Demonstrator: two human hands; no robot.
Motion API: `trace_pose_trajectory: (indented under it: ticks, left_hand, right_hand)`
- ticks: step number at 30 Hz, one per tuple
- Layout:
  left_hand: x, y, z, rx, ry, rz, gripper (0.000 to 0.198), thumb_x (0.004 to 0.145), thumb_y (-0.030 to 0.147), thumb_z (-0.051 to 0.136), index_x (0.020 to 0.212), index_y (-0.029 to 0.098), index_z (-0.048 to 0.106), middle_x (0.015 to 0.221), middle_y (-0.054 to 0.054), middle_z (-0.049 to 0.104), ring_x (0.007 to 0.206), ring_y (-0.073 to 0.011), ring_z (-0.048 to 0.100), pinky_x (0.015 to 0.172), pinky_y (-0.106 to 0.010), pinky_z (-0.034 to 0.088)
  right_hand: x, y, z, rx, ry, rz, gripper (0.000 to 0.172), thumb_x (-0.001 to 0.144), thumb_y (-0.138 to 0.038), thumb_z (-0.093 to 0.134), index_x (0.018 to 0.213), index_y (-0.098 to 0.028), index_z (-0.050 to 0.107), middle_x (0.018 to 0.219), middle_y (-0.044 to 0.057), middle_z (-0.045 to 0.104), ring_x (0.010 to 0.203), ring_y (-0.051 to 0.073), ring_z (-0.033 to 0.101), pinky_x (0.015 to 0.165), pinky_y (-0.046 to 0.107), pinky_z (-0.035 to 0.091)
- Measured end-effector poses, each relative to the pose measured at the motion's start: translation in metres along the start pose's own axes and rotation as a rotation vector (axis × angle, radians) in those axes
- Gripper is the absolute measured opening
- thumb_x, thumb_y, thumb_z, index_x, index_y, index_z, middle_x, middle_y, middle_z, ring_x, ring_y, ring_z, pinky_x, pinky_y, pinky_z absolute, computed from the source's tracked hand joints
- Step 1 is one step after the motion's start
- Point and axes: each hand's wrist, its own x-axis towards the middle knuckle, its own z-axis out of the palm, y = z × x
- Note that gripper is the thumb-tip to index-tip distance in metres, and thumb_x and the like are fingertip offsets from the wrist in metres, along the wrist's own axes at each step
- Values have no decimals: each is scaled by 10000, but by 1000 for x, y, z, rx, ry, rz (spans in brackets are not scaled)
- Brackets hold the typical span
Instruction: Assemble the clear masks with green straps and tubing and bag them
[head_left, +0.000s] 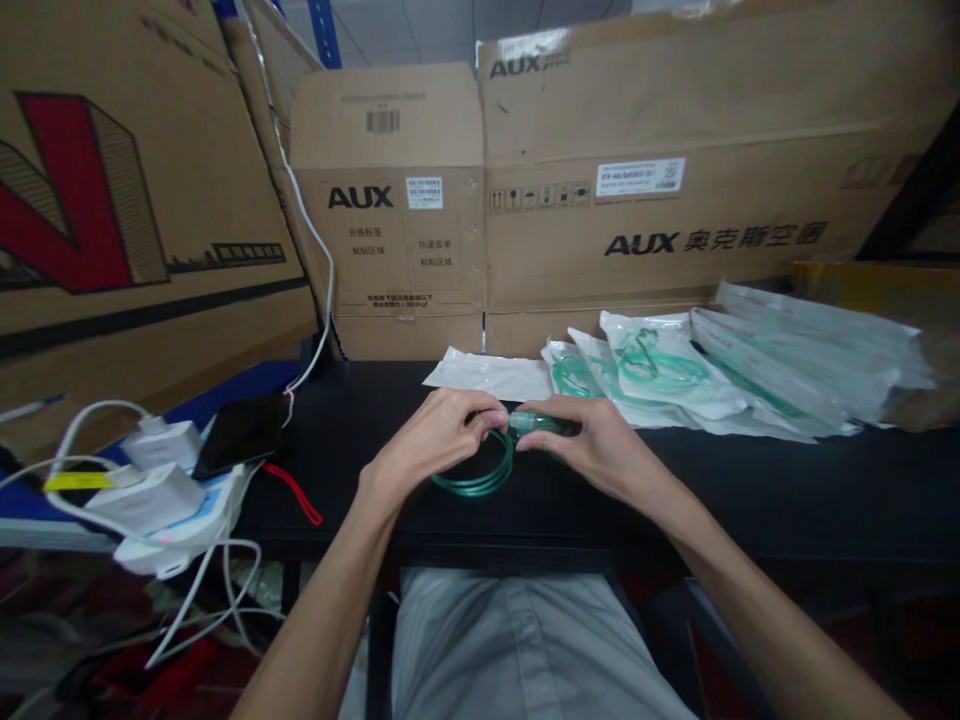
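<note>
My left hand [435,435] is closed on a coil of green tubing [480,478] that lies on the black table [750,480]. My right hand [589,440] pinches a clear green connector piece [534,423] at the end of that tubing. The two hands nearly meet above the table's middle. An empty-looking white pouch [491,375] lies just beyond my hands.
A pile of sealed pouches with green tubing [712,375] spreads over the right of the table. AUX cardboard boxes [600,200] wall off the back. At the left lie a black phone [240,432], white chargers [161,470] on a power strip, and loose cables.
</note>
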Motion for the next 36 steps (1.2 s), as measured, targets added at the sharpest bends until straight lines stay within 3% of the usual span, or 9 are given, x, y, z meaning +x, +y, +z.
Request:
trace_pose_trajectory:
  ticks: [3,8,15,19,24,31,36]
  left_hand:
    - [1,0,-1,-33,14,-4,245,982,231,520,871,173,730,800,3,710,725,-144,601,695,-253,385]
    - [0,-5,-3,-115,0,38,244,1007,265,515,928,177,729,892,-4,731,843,-152,644,783,-240,419]
    - [-1,-12,-3,-146,21,52,163,955,291,632,1029,206,750,1021,-2,757,961,-170,670,855,-241,439]
    - [0,-9,-4,-186,1,49,170,971,269,604,955,190,754,932,-1,761,892,-158,682,820,-236,451]
    - [0,-5,-7,-258,14,75,164,968,272,612,945,188,751,891,7,761,862,-149,684,819,-227,462]
    - [-2,0,-2,-47,92,77,156,973,275,598,1005,202,733,1053,-22,749,996,-187,670,877,-261,458]
    - [1,2,5,108,104,90,179,984,208,536,974,182,713,984,-42,737,941,-205,667,860,-291,460]
  right_hand:
    - [1,2,1,-27,23,-15,259,875,-408,718,1024,-208,786,1005,53,758,870,216,650,786,298,457]
    - [1,-1,-5,160,-141,215,368,879,-506,683,1025,-178,763,814,9,702,611,128,521,560,247,375]
    - [1,-1,-8,213,-196,324,460,853,-607,664,771,-154,666,569,-35,534,504,90,397,473,228,262]
    - [-1,-3,-11,264,-234,339,469,833,-616,682,767,-152,666,574,-29,535,506,91,397,469,230,258]
    - [-4,-4,-17,418,-256,390,460,804,-609,717,850,-151,722,762,29,640,629,128,519,530,231,354]
    - [-2,-1,-11,500,-233,425,507,797,-639,712,852,-135,699,701,1,555,601,105,452,507,218,311]
    - [-1,1,-7,535,-211,395,526,799,-658,695,775,-135,648,593,-34,473,550,99,408,491,222,288]
